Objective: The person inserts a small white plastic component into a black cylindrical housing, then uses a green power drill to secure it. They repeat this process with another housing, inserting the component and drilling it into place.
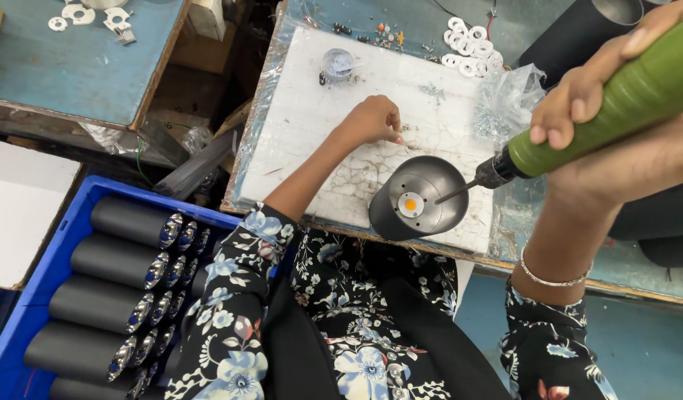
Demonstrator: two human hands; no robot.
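Note:
A black cylindrical lamp housing (419,198) stands at the near edge of a white work board (319,141), open end up, with a white disc and an orange chip inside. My right hand (593,104) is shut on a green electric screwdriver (615,104) whose bit reaches into the housing. My left hand (375,118) rests on the board just behind the housing, fingertips pinched together at small screws; what it holds is too small to tell.
A blue crate (67,222) at the lower left holds several black cylinders with chrome ends. White rings (471,48) and a clear bag of screws (504,104) lie at the board's far right. A blue table (75,67) with white parts stands at the upper left.

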